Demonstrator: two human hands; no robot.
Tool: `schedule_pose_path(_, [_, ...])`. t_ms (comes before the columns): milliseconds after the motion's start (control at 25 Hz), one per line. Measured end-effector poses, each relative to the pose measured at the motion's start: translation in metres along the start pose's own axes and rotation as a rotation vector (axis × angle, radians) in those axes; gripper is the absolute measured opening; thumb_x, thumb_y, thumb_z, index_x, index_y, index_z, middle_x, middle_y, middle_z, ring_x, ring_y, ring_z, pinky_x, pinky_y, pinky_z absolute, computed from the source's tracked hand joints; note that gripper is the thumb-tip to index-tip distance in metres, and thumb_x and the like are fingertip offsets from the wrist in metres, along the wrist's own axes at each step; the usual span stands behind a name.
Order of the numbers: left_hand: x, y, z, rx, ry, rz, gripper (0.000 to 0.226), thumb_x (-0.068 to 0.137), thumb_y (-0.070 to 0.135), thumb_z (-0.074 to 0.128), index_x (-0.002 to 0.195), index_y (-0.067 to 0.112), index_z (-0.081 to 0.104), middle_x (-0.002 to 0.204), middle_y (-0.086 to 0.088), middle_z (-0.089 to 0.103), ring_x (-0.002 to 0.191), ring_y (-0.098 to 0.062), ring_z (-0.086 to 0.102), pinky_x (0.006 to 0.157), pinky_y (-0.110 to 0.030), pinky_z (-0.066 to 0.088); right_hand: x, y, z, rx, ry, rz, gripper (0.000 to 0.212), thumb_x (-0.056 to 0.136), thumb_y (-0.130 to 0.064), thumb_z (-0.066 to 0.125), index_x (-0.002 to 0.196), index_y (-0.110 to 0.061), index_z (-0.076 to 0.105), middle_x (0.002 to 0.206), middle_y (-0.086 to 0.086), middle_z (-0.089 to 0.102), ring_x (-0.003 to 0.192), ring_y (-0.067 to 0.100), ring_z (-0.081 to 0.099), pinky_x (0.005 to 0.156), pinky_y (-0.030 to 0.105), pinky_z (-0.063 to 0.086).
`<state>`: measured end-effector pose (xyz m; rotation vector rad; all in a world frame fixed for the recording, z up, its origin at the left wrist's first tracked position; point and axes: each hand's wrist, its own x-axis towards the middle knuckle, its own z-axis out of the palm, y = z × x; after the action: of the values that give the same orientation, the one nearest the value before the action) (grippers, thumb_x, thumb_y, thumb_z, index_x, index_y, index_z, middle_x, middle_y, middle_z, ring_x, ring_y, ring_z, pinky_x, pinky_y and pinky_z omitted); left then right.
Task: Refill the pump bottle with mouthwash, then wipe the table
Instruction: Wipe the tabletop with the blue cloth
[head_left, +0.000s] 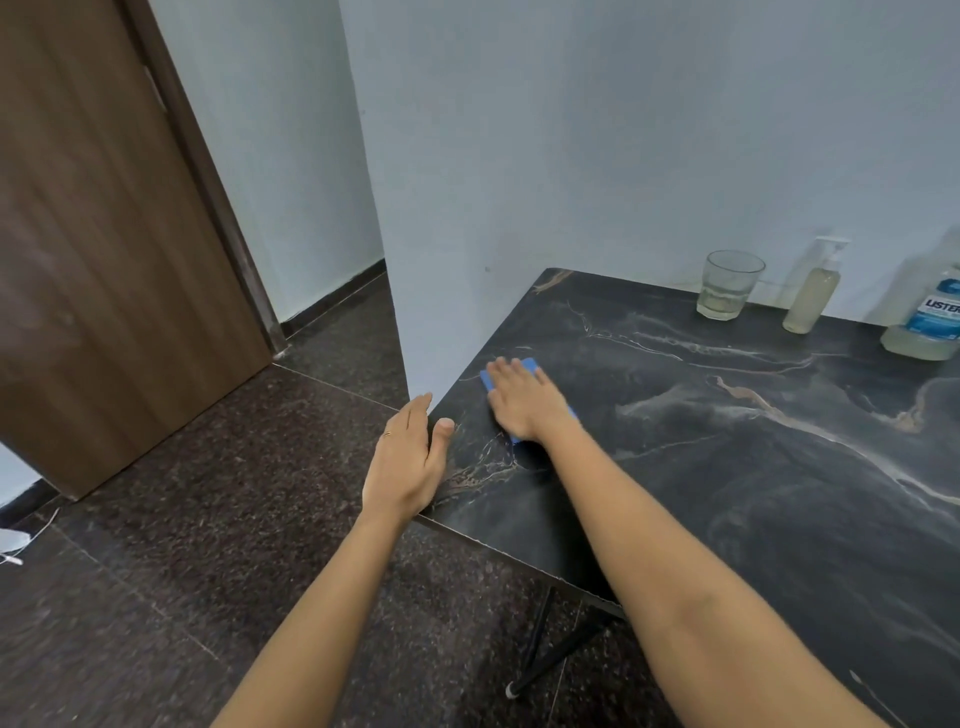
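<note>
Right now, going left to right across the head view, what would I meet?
In order: brown door → left hand → right hand → glass → pump bottle → mouthwash bottle.

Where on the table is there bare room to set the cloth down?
The middle and near side of the table are bare, rightward from the right hand pressing the cloth. The back by the wall is crowded: glass, pump bottle, mouthwash bottle. The left hand touches the left edge.
</note>
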<state>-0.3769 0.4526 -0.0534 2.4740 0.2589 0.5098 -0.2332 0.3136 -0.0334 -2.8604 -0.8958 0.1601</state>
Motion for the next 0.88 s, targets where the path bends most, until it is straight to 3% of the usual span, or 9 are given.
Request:
schedule_pose_path(120, [-0.001,0.001,-0.003,-0.034,0.000,-0.029,0.076,0.093,0.063,0.018,0.147,0.010,0.031,0.152,-0.006,0.036,0.139,-0.025,0.031,0.112,-0.040,0.027,-0.018,-0.040,0.009,-0.029,-0.042,-0.186,0.054,0.103,-0.033,0.015,0.153,-0.018,0.007,0.162,0.000,0.004,0.149,0.017,0.002,0.120,0.040,0.002])
schedule_pose_path(240, [-0.002,0.004,-0.007,-0.048,-0.029,-0.026,0.064,0.098,0.053,0.023,0.146,0.012,0.032,0.149,-0.008,0.039,0.138,-0.026,0.033,0.110,-0.040,0.028,-0.062,-0.055,0.013,-0.030,-0.062,-0.326,0.053,0.103,-0.033,0.017,0.153,-0.019,0.008,0.161,-0.001,0.006,0.149,0.016,0.001,0.121,0.038,0.000])
schedule_pose_path(480, [-0.002,-0.001,-0.006,-0.037,-0.048,0.002,0.079,0.091,0.066,0.010,0.143,0.014,0.037,0.145,-0.007,0.045,0.135,-0.025,0.037,0.109,-0.041,0.030,-0.177,0.000,0.005,0.002,-0.084,-0.509,0.052,0.102,-0.040,0.014,0.152,-0.031,0.007,0.159,-0.014,0.000,0.147,0.003,-0.006,0.120,0.028,-0.006])
schedule_pose_path(600, [0.001,-0.004,0.000,0.072,-0.083,0.098,0.078,0.091,0.063,0.010,0.141,0.012,0.042,0.144,-0.005,0.047,0.136,-0.021,0.037,0.112,-0.037,0.027,-0.177,0.054,-0.004,-0.007,-0.061,-0.345,0.059,0.095,-0.049,0.005,0.152,-0.033,0.009,0.159,-0.016,0.002,0.146,0.001,-0.003,0.118,0.027,-0.004])
schedule_pose_path(680, [0.003,-0.005,0.004,0.133,-0.112,0.161,0.076,0.092,0.061,0.011,0.141,0.013,0.043,0.145,-0.002,0.047,0.137,-0.018,0.036,0.115,-0.033,0.022,-0.146,0.082,-0.009,-0.020,-0.002,-0.164,0.057,0.098,-0.044,0.009,0.152,-0.029,0.011,0.161,-0.010,0.007,0.148,0.006,0.003,0.119,0.031,0.001])
schedule_pose_path(800, [0.006,-0.008,0.008,0.161,-0.128,0.156,0.075,0.092,0.062,0.011,0.141,0.014,0.043,0.146,-0.001,0.046,0.138,-0.017,0.036,0.117,-0.034,0.019,-0.084,0.080,-0.008,-0.004,0.023,0.071,0.053,0.102,-0.032,0.017,0.153,-0.022,0.009,0.162,-0.004,0.005,0.149,0.012,0.003,0.120,0.036,0.002])
schedule_pose_path(880, [0.008,-0.009,0.008,0.167,-0.133,0.144,0.075,0.092,0.062,0.011,0.141,0.015,0.043,0.146,0.000,0.046,0.138,-0.017,0.036,0.117,-0.035,0.019,-0.056,0.060,-0.006,0.002,0.018,0.130,0.054,0.102,-0.030,0.016,0.153,-0.017,0.007,0.162,-0.001,0.003,0.149,0.016,0.002,0.120,0.039,0.002])
